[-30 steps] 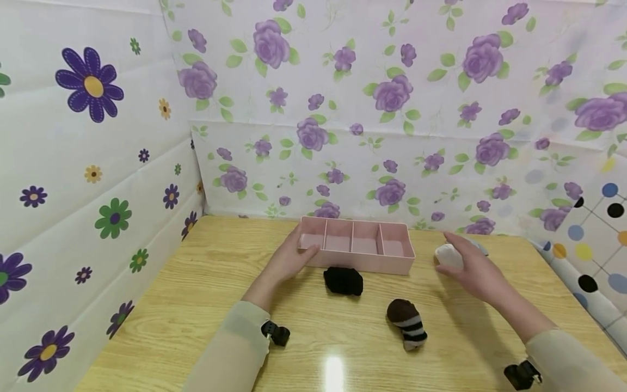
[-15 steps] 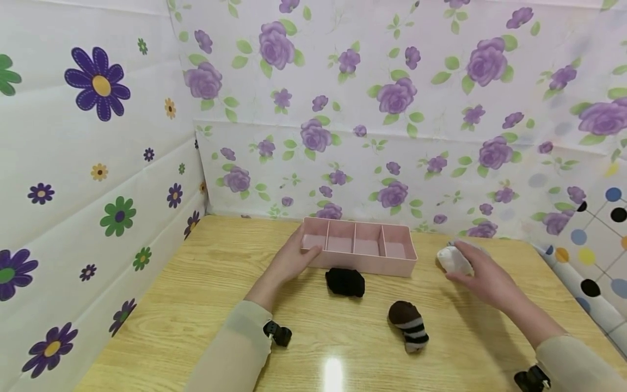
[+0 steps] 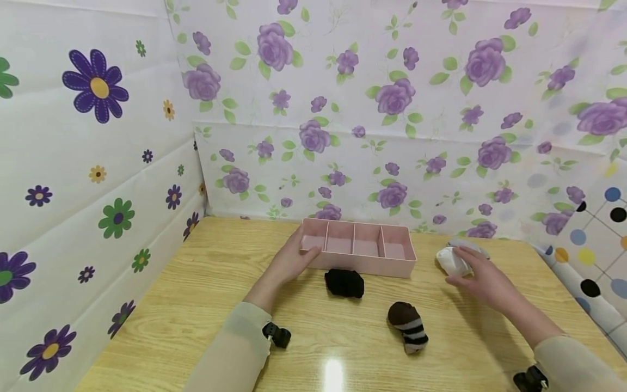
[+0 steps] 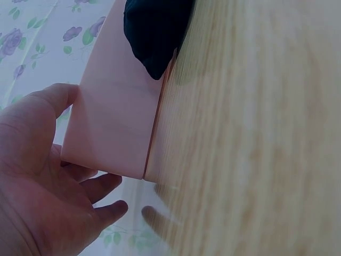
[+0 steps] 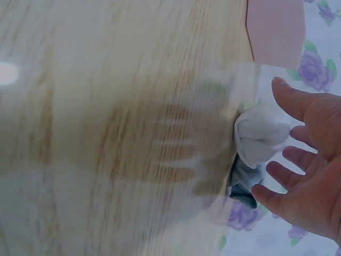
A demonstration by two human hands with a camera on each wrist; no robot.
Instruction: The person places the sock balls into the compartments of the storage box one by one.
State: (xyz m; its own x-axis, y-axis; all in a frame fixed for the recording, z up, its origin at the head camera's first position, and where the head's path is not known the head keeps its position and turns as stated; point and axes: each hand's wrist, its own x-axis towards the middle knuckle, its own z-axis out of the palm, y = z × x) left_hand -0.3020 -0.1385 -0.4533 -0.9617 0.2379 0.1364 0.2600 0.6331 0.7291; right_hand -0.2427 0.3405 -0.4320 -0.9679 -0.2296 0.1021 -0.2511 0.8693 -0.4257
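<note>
1. Four compartments run side by side in the pink box (image 3: 362,263), which stands upright near the far edge of the wooden surface (image 3: 220,283).
2. The left grip (image 3: 293,258) holds the box at its left end: in the left wrist view the thumb lies against the upper edge, and the other fingers bend round the end wall.
3. The right grip (image 3: 482,275) is apart, thumb well clear of the spread fingers, with the white bundle (image 3: 449,262) at the opening between them. I cannot tell whether any fingertip touches the cloth.
4. That white bundle lies on the surface to the right of the box, well apart from it.
5. A grey bundle (image 3: 469,246) lies just behind the white one, partly covered by the hand in the head view.
6. The black bundle (image 3: 344,283) is just in front of the box; contact with its front wall cannot be made out.
7. Nearer the person, between the two forearms, lies the brown bundle (image 3: 408,326), slanted, with grey and black stripes at its near end.
8. Pale sleeves (image 3: 232,351) cover both forearms, and purple-flowered cloth (image 3: 343,109) hangs behind the surface.
</note>
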